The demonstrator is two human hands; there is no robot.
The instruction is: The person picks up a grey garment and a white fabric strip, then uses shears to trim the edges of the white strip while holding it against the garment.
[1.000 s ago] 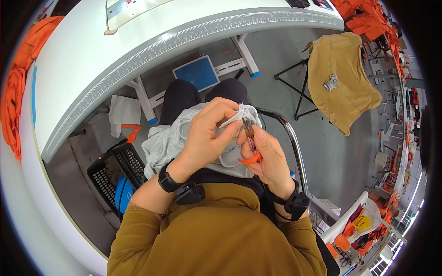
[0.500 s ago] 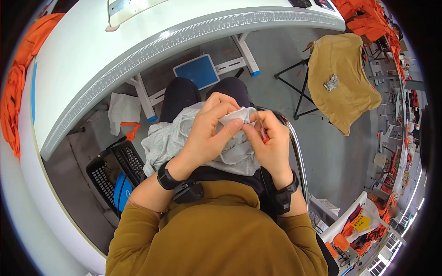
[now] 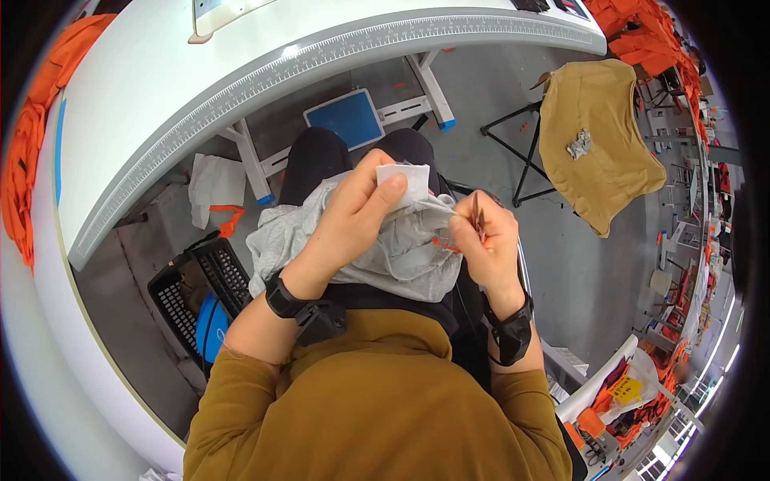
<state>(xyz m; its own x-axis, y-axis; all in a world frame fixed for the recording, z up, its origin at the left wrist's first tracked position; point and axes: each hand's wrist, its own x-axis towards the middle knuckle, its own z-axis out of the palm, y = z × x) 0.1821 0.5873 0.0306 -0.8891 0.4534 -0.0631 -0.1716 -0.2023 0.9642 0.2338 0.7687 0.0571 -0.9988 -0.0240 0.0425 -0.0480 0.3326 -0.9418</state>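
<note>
In the head view, a person sits at a white bench (image 3: 120,128), with a crumpled light grey cloth (image 3: 401,260) spread over the lap. The left hand (image 3: 353,212) has a narrow grip: the thumb presses a small white flap (image 3: 415,178) against the fingers, and the flap stands up above the cloth. The right hand (image 3: 491,247), just beside it, has its grip closed on 2 things: thumb and fingers pinch a fold of the cloth, drawn taut between the hands, and a pair of dark metal snips (image 3: 478,213) lies within the fingers, blades pointing away from the body. A small orange piece (image 3: 444,244) shows against the cloth below the right thumb; what it belongs to, I cannot tell. Both wrists carry black straps with a device.

A printed ruler (image 3: 241,100) follows the bench's near edge. Under the bench, beyond the knees, is a blue panel (image 3: 349,119) with a pale frame. To the left, near the lap, stands a black crate (image 3: 218,268) with a blue object (image 3: 212,325) inside; beyond it hangs a white cloth piece (image 3: 216,184) with an orange strip (image 3: 230,222) at its lower end. To the right, a tan cover (image 3: 597,180) lies over a black-legged stand, with a crumpled grey scrap (image 3: 578,144) on top.
</note>
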